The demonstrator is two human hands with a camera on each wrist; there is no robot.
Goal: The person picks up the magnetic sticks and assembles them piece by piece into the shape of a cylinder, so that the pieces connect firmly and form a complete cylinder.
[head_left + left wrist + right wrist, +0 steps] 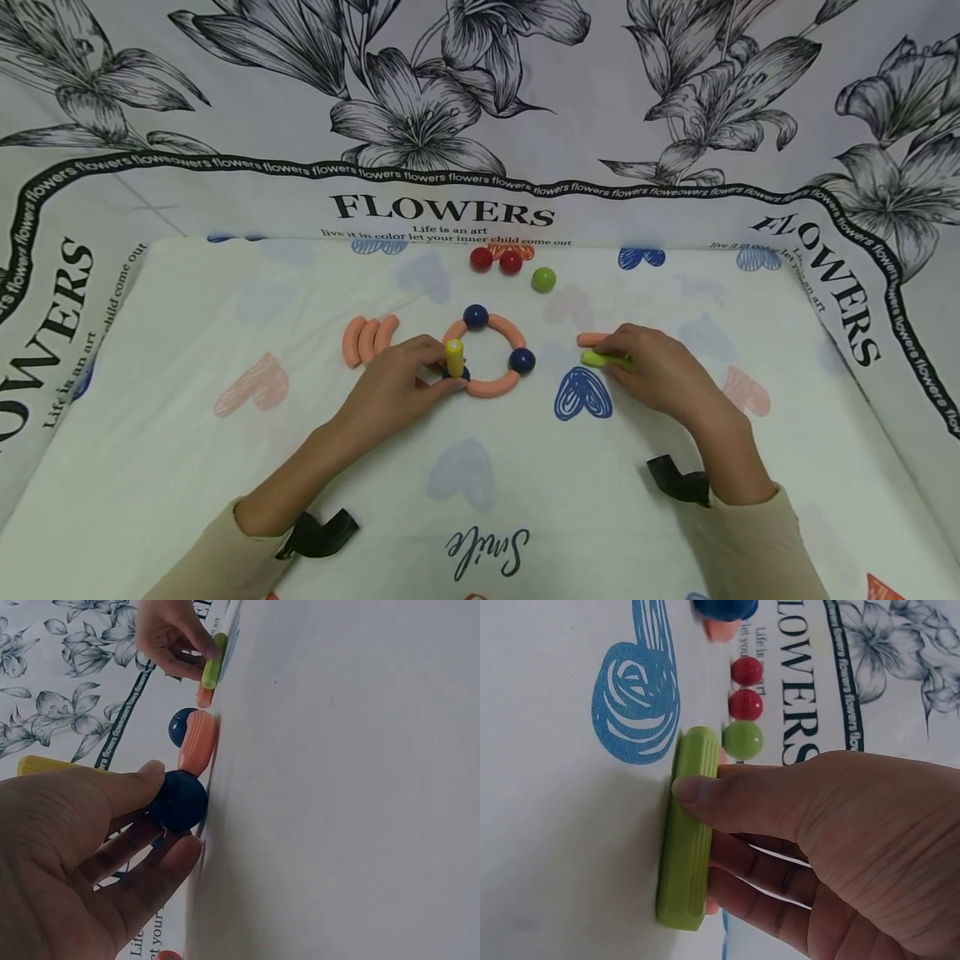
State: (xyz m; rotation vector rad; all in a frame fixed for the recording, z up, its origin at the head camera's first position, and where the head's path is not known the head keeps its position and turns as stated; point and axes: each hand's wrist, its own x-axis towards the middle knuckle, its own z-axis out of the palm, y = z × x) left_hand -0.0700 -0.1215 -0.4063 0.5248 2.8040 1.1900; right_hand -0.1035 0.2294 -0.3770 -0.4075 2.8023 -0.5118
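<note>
In the head view, curved orange rods [495,387] and dark blue balls [522,360] form a ring on the cloth. My left hand [401,375] is at its lower left side, thumb and fingers pinching a dark blue ball [178,801]. A yellow rod [454,358] stands up from that spot, and its lower end is hidden in the left wrist view. Right of the ring, my right hand [656,367] holds a light green rod [686,840] between thumb and fingers, low over the cloth. An orange rod [591,339] lies just beyond it, partly covered by the fingers.
Several curved orange pieces [367,340] lie side by side left of the ring. Behind it sit two red balls [511,262] and a green ball [543,279]. A white cloth [375,500] printed with hearts covers the table, with a flower-patterned sheet [262,200] beyond.
</note>
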